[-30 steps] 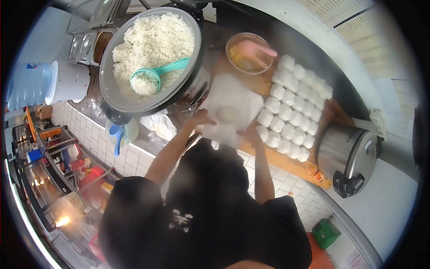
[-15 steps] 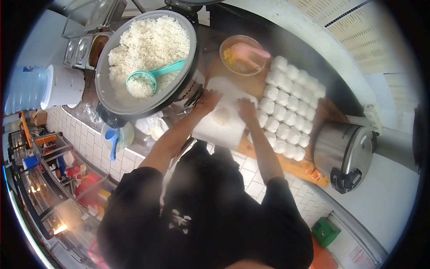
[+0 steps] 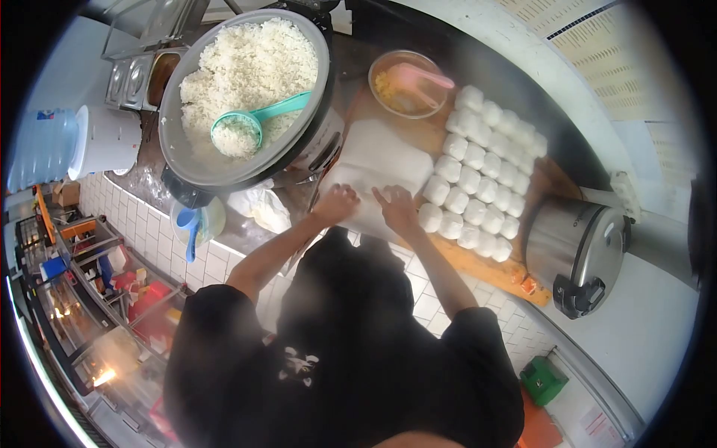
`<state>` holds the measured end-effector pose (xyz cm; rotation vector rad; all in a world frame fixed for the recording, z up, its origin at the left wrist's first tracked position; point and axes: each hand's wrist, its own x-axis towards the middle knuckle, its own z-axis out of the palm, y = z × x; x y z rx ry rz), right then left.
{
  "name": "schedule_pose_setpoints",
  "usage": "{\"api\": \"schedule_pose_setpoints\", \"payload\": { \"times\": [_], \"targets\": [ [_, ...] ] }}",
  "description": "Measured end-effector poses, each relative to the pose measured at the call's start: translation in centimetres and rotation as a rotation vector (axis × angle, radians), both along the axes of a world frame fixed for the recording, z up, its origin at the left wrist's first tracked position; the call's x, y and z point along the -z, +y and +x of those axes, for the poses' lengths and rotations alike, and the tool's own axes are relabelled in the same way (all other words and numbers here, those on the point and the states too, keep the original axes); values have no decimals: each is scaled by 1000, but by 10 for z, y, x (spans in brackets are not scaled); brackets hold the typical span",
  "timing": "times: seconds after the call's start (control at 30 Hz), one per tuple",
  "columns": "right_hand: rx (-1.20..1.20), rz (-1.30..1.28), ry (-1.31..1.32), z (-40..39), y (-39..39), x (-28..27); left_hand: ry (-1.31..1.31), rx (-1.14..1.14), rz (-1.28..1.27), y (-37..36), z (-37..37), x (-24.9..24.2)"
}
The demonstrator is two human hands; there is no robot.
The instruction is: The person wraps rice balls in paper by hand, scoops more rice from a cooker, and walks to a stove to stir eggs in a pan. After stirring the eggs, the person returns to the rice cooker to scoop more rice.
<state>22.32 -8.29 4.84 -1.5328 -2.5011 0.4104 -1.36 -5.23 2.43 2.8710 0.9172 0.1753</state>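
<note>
A white paper sheet point(image 3: 392, 142) lies over the wooden board, with a crease running across it. At its near part, close to my body, my left hand point(image 3: 336, 203) has its fingers curled against the paper. My right hand point(image 3: 396, 209) is just beside it, index finger stretched inward and the other fingers bent on the paper. No rice mound shows on the sheet now. To the right, white wrapped bundles point(image 3: 478, 179) sit in rows on the wooden board point(image 3: 493, 276).
A large pot of cooked rice point(image 3: 246, 89) holds a green scoop point(image 3: 280, 110) at the left. Behind the paper is a bowl point(image 3: 407, 108) with yellow food and a pink scoop point(image 3: 418, 78). A steel cooker point(image 3: 571, 250) stands right; a blue ladle point(image 3: 190, 235) lies left.
Both hands have drawn back toward my body and closer together, their fingers going from spread to curled. The rice mound on the paper has gone out of sight, and the sheet is now creased.
</note>
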Motion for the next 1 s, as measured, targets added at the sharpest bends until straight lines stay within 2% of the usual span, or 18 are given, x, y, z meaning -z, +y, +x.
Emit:
{"api": "schedule_pose_setpoints", "payload": {
  "times": [0.03,0.1,0.13,0.27,0.33,0.37,0.43,0.5,0.57,0.6,0.63,0.7,0.73,0.87,0.9,0.93,0.97,1.0],
  "targets": [
    [-5,30,28,-1,1,-4,0,1,-8,-9,5,-8],
    [-13,53,57,-1,4,-5,-136,215,-15,-22,11,-22],
    [-44,35,109,1,8,-2,32,195,-123,-29,11,-10],
    [-87,-14,251,4,14,-9,180,186,-324,-30,7,4],
    [-85,-72,264,7,17,-17,32,223,-114,-21,-1,-5],
    [-81,-135,276,7,17,-21,35,223,-109,-16,1,-10],
    [-84,-146,282,9,18,-24,-193,65,-131,6,12,-33],
    [-83,-154,283,11,23,-26,-246,43,-126,35,22,-36],
    [129,-531,351,16,37,-19,-183,-64,-686,66,30,-26],
    [166,-447,467,23,45,8,-263,-78,-715,77,31,-17],
    [175,-428,468,31,61,29,-262,-62,-701,94,33,-3],
    [246,-613,338,37,76,48,-221,-174,-921,108,34,17],
    [239,-648,376,40,77,46,-194,-198,-981,113,34,21],
    [286,-578,422,54,70,61,-248,-123,-913,112,22,26],
    [192,-403,348,59,66,89,-206,-214,-835,105,20,36],
    [99,-232,272,57,62,89,-163,-305,-760,97,19,39],
    [96,-237,270,54,59,91,-165,-307,-764,92,19,41],
    [222,-251,132,38,58,63,-84,-280,-665,89,23,38]
  ]
}}
